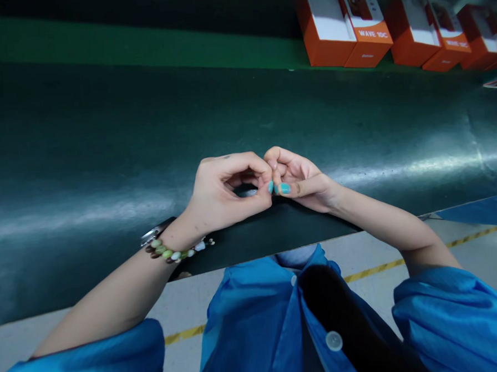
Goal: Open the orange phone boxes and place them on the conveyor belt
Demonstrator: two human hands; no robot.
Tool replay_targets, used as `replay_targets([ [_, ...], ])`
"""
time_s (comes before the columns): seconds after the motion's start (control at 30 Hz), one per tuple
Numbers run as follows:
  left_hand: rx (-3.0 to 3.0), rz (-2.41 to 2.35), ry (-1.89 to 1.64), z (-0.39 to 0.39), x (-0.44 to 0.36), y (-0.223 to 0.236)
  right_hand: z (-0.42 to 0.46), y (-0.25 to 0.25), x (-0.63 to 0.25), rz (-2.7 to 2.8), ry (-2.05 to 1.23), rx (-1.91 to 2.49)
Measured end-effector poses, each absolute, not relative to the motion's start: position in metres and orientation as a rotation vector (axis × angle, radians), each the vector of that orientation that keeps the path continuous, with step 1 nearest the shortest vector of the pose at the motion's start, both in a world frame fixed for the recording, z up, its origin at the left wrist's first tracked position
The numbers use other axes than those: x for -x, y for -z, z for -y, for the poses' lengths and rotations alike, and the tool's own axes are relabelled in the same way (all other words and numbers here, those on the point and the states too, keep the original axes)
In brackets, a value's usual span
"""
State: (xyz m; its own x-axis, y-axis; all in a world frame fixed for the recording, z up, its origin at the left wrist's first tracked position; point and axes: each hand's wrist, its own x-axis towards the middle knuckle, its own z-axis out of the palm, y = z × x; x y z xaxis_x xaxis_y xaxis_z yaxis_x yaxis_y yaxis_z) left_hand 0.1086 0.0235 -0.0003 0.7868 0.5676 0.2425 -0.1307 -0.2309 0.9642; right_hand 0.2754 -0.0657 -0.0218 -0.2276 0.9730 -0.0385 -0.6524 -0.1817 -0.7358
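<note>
Hands meet over belt (105, 160) edge: left hand (226, 190) and right hand (300, 177) curled, fingertips touching, nothing visibly gripped; orange boxes (344, 25) at 1 o'clock, closed

Left hand (224, 190) and right hand (300, 177), fingertips touching

We are resting our left hand (224, 190) and right hand (300, 177) together, fingertips touching, at the near edge of the tabletop (105, 160). Boxes (394, 28) are sitting in a row at its far right edge.
</note>
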Motion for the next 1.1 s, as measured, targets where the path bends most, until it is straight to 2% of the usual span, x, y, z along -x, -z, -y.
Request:
replay_targets([
  [1.1, -1.644, -0.327, -0.66, -0.028, -0.107, 0.005, 0.062, 0.02, -0.276, 0.681, -1.718, 0.602],
])
